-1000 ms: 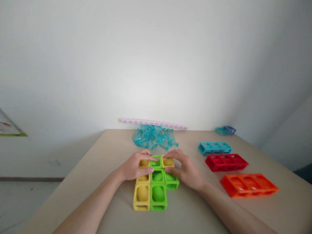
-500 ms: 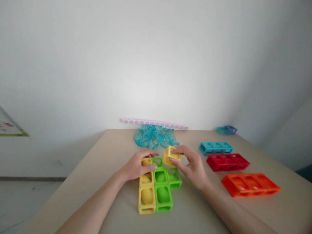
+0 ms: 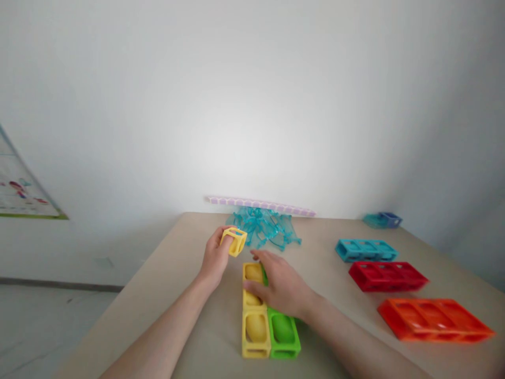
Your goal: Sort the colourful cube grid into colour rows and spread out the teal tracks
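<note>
My left hand [image 3: 215, 258] holds a single yellow hollow cube [image 3: 237, 245] above the table, left of the joined blocks. The fingers are closed around it. My right hand [image 3: 286, 284] lies over the joined blocks, thumb and fingers spread apart. Its thumb crosses the yellow row [image 3: 256, 331], and its fingertips are near the far end. Beside that row, green hollow blocks [image 3: 284, 334] show at the near end, with a sliver of green farther back. The other green blocks are hidden under my right hand. Rounded domes show inside the openings.
To the right lie three-cell block rows: turquoise [image 3: 366, 250], red [image 3: 389, 277] and orange [image 3: 434, 320]. A crumpled teal net [image 3: 264, 226] is at the back, below a purple patterned strip [image 3: 262, 204]. A dark blue block [image 3: 390, 219] stands at the far right corner.
The yellow cube has passed from my right hand to my left, which has lifted off the joined blocks. My right hand has come down over them. The view has shifted a little left.
</note>
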A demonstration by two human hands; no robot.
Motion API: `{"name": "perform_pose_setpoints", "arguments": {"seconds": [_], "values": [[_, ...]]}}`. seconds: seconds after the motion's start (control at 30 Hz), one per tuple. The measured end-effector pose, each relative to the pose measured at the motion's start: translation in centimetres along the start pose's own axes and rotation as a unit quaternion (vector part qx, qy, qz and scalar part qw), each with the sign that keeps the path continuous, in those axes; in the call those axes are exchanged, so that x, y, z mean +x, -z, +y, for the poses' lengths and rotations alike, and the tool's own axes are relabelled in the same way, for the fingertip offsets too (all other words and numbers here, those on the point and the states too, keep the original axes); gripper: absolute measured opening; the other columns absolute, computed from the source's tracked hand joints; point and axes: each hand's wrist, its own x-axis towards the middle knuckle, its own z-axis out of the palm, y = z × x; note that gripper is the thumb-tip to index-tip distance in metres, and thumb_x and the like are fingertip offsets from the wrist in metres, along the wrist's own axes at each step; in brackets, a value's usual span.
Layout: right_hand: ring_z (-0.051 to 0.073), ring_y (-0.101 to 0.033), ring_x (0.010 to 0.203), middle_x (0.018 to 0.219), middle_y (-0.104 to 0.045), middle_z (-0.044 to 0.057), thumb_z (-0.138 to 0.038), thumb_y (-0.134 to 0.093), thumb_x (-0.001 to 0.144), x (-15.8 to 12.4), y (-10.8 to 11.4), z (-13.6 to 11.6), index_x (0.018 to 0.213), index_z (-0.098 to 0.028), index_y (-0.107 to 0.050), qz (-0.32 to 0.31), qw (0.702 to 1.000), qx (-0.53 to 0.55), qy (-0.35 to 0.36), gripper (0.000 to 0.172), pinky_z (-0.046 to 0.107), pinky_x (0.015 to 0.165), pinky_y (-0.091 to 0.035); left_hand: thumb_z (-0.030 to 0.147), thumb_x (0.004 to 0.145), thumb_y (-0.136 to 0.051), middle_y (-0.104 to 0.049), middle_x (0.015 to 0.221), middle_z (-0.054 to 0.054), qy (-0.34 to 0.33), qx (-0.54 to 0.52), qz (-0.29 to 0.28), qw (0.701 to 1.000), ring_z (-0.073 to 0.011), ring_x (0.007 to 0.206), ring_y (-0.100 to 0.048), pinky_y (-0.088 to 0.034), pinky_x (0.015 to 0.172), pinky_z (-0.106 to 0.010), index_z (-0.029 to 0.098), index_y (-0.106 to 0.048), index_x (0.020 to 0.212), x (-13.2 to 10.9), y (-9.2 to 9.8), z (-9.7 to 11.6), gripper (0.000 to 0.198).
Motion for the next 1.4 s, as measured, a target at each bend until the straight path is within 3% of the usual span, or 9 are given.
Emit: {"name": "perform_pose_setpoints", "arguments": {"seconds": [0.13, 0.23, 0.4, 0.53, 0.7, 0.83, 1.03, 1.2, 1.4], "values": [[0.024, -0.059, 0.097, 0.1, -0.064, 0.009, -0.038, -0.06, 0.085, -1.0, 1.5, 0.1, 0.114, -0.02, -0.062, -0.07, 0.996, -0.044, 0.038, 0.034, 0.038, 0.089, -0.045, 0.04, 0.075, -0.06, -0.062, 0.073, -0.001, 0.065, 0.015, -0.02, 0.998, -0.0124, 0.059, -0.056, -0.041, 0.044, -0.019, 0.017, -0.062, 0.092, -0.1, -0.1, -0.5, 0.029], [0.023, -0.057, 0.1, 0.106, -0.061, 0.008, -0.032, -0.065, 0.08, -1.2, 2.2, 0.2, 0.117, -0.019, -0.058, -0.068, 0.995, -0.025, 0.061, 0.04, 0.036, 0.09, -0.044, 0.037, 0.074, -0.06, -0.061, 0.069, 0.001, 0.106, 0.047, -0.062, 0.991, -0.0118, 0.054, -0.055, -0.039, 0.04, -0.018, 0.019, -0.061, 0.095, -0.5, -0.4, -0.3, 0.029], [0.023, -0.056, 0.097, 0.105, -0.058, 0.008, -0.028, -0.071, 0.072, -1.4, 1.8, 0.5, 0.121, -0.018, -0.044, 0.004, 1.0, 0.002, 0.023, 0.057, 0.037, 0.085, -0.045, 0.033, 0.074, -0.057, -0.059, 0.064, 0.002, 0.169, 0.069, -0.115, 0.976, -0.0118, 0.048, -0.054, -0.04, 0.037, -0.02, 0.019, -0.062, 0.094, -0.8, -0.6, 0.1, 0.025], [0.024, -0.056, 0.099, 0.109, -0.058, 0.009, -0.027, -0.068, 0.075, -1.3, 1.7, 0.5, 0.134, -0.019, -0.032, -0.007, 1.0, 0.006, 0.027, 0.069, 0.04, 0.088, -0.043, 0.038, 0.076, -0.056, -0.06, 0.069, 0.001, 0.191, 0.036, -0.14, 0.971, -0.0125, 0.05, -0.056, -0.043, 0.039, -0.021, 0.018, -0.062, 0.097, -0.8, -0.5, 0.1, 0.03], [0.023, -0.057, 0.097, 0.106, -0.059, 0.007, -0.022, -0.067, 0.075, -1.4, 1.9, 0.3, 0.138, -0.02, -0.029, -0.013, 0.999, 0.023, 0.047, 0.073, 0.039, 0.088, -0.044, 0.042, 0.077, -0.056, -0.057, 0.068, 0.001, 0.212, -0.032, -0.176, 0.961, -0.0128, 0.054, -0.055, -0.041, 0.04, -0.02, 0.016, -0.059, 0.096, -0.9, -0.5, -0.5, 0.033], [0.022, -0.055, 0.102, 0.114, -0.057, 0.009, -0.015, -0.062, 0.076, -1.3, 2.0, 0.2, 0.138, -0.021, -0.032, 0.002, 0.996, 0.033, 0.082, 0.07, 0.038, 0.092, -0.044, 0.047, 0.081, -0.055, -0.058, 0.075, 0.002, 0.173, -0.003, -0.191, 0.966, -0.0132, 0.063, -0.057, -0.043, 0.049, -0.021, 0.02, -0.058, 0.101, -1.1, -0.6, -0.6, 0.034], [0.021, -0.055, 0.098, 0.105, -0.058, 0.008, -0.001, -0.047, 0.075, -1.0, 1.7, 0.7, 0.131, -0.02, -0.043, 0.04, 0.995, 0.01, 0.093, 0.06, 0.036, 0.088, -0.046, 0.049, 0.089, -0.046, -0.066, 0.09, -0.004, 0.012, 0.18, -0.234, 0.955, -0.0195, 0.087, -0.06, -0.045, 0.081, -0.03, 0.016, -0.063, 0.096, -1.0, -0.5, -0.4, 0.038], [0.019, -0.057, 0.089, 0.099, -0.059, 0.007, 0.005, -0.042, 0.068, -0.7, 1.0, 1.8, 0.126, -0.018, -0.047, 0.07, 0.995, -0.014, 0.065, 0.062, 0.033, 0.082, -0.047, 0.048, 0.091, -0.043, -0.071, 0.1, -0.006, 0.004, 0.226, -0.256, 0.94, -0.0239, 0.098, -0.061, -0.044, 0.09, -0.033, 0.016, -0.069, 0.102, -0.8, -0.2, -0.3, 0.042], [0.018, -0.059, 0.084, 0.092, -0.062, 0.007, 0.007, -0.04, 0.062, -0.5, 0.6, 2.3, 0.119, -0.014, -0.052, 0.079, 0.996, -0.037, 0.011, 0.062, 0.03, 0.08, -0.047, 0.03, 0.083, -0.054, -0.072, 0.105, -0.006, 0.009, 0.247, -0.212, 0.945, -0.0238, 0.099, -0.063, -0.045, 0.092, -0.034, 0.018, -0.07, 0.104, -0.5, 0.2, -0.3, 0.029]]}}
